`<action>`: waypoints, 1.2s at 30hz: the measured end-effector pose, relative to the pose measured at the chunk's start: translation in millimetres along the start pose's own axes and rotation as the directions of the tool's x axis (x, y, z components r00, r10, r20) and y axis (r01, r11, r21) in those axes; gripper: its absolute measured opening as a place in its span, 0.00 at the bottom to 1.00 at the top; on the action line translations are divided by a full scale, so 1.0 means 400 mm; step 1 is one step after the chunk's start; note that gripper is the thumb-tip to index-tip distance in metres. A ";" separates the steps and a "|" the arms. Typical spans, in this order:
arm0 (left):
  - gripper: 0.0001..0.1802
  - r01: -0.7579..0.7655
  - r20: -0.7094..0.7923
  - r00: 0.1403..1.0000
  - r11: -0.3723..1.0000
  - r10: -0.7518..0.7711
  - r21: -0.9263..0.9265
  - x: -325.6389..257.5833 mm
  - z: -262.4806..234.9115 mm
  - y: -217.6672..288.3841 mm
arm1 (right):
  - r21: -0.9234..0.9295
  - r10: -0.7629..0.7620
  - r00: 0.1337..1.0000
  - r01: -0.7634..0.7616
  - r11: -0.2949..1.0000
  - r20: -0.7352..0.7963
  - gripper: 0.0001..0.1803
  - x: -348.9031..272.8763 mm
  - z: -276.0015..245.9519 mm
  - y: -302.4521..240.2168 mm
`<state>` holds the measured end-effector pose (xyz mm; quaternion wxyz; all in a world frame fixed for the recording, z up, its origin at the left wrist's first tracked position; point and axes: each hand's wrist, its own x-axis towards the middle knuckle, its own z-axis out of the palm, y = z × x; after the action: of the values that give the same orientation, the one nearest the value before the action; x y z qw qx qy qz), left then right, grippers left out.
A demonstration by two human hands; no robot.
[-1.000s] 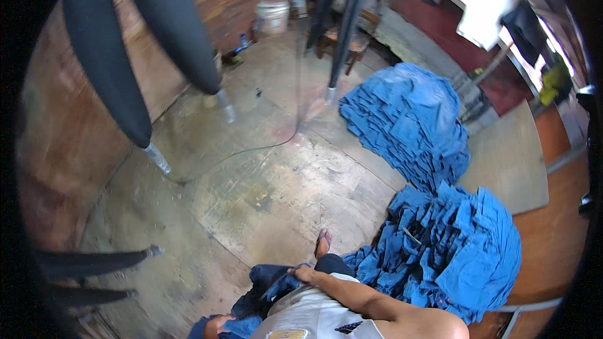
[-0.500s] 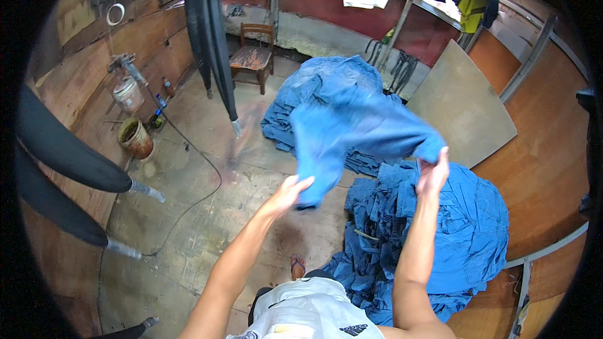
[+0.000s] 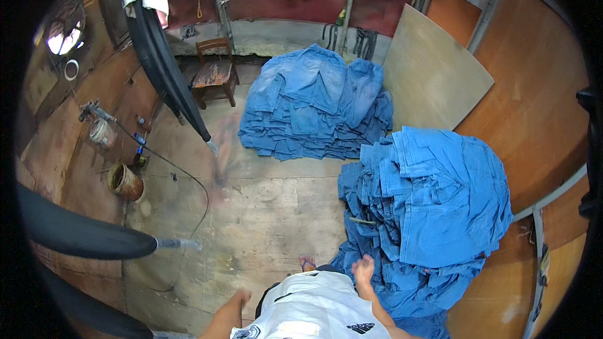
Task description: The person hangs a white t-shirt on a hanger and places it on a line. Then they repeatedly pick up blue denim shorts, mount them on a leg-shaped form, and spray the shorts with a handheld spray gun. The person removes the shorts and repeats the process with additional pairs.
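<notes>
Both hands are held low, close to my body, with no garment in them. My left hand hangs over the floor beside my white top, smeared by motion, so its fingers cannot be read. Beside the near pile of blue denim garments, my right hand has its fingers curled in, apparently around nothing. A second pile of denim garments lies farther off, ahead of me. On its right side a lighter denim garment is draped over the top.
At the left hang dark padded tubes with clear wrapped ends. A wooden chair stands by the back wall. A stained bucket and a cable are on the left. Against the right wall leans a flat board.
Both hands have let go of the blue denim garment, which was spread in the air over the far pile. They have dropped back toward my body, and the view has turned right.
</notes>
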<state>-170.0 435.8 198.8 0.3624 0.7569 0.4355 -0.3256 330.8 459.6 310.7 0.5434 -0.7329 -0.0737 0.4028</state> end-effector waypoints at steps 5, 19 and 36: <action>0.26 0.448 0.313 0.890 0.763 -0.331 -0.466 -0.299 0.345 -0.137 | -0.329 0.003 0.966 0.086 0.940 0.259 0.14 -0.121 -0.093 0.070; 0.24 -0.134 -0.157 0.909 0.086 -0.385 -0.987 -0.024 -0.063 0.093 | 0.015 -0.706 0.687 0.715 0.699 0.173 0.12 -0.053 -0.201 -0.654; 0.19 0.316 0.169 0.930 0.478 -0.326 -0.820 0.078 -0.039 0.147 | -0.163 -0.184 0.636 0.091 0.982 -0.750 0.48 0.532 -1.138 -0.873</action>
<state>-101.7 440.8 197.3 0.6085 0.3984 0.6726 -0.1366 892.6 379.7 539.7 0.5118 -0.8549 0.0837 0.0105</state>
